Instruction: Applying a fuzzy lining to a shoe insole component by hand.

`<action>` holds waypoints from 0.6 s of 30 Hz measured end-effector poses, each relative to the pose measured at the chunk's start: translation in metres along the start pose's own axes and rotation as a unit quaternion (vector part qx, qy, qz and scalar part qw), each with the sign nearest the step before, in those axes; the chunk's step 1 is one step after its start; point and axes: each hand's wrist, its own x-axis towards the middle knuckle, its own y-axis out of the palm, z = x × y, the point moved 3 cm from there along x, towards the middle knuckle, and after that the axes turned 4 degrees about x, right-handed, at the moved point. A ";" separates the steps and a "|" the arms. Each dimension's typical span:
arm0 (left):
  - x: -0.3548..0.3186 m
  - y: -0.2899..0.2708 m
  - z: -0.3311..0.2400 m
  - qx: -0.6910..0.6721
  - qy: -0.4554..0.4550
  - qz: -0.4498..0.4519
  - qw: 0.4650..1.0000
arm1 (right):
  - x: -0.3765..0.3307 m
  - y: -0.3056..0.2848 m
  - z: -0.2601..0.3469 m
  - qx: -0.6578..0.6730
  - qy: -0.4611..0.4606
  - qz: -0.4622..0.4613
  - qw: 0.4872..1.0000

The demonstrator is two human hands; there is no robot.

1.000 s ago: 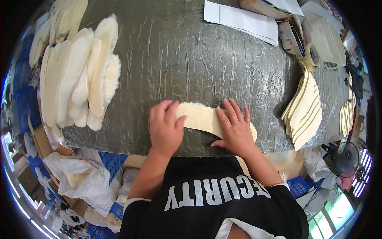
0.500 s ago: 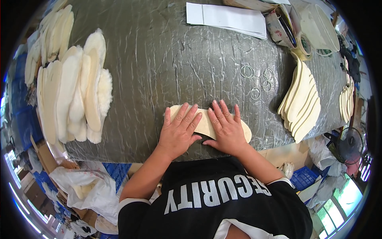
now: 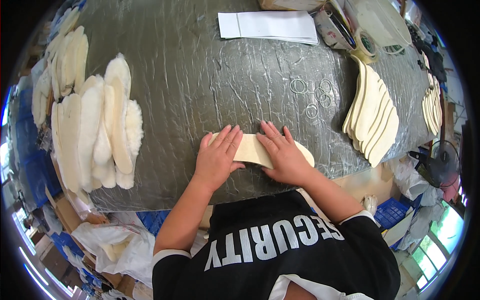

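Note:
A cream insole [image 3: 251, 149] lies crosswise on the table near its front edge. My left hand [image 3: 217, 159] rests on its left end, fingers stretched forward and the thumb just below its near edge. On the right half, my right hand [image 3: 286, 157] presses flat with fingers spread. Both hands are open and grip nothing. The insole's bare middle shows between them, and its rounded right tip sticks out past my right hand.
Fluffy insoles [image 3: 92, 132] are piled at the left. A fanned stack of cream insoles [image 3: 372, 112] lies at the right, with rubber bands [image 3: 311, 110] nearby. White paper strips [image 3: 267, 26], a tape roll [image 3: 367, 44] and a clear tub [image 3: 385, 22] sit at the back.
The view has shifted a little. My hands have moved slightly apart, baring more of the insole's middle, and the left fingers are closer together.

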 end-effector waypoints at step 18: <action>0.001 -0.029 -0.028 -0.083 -0.011 -0.118 0.990 | 0.016 -0.052 0.005 -0.044 0.003 0.182 0.982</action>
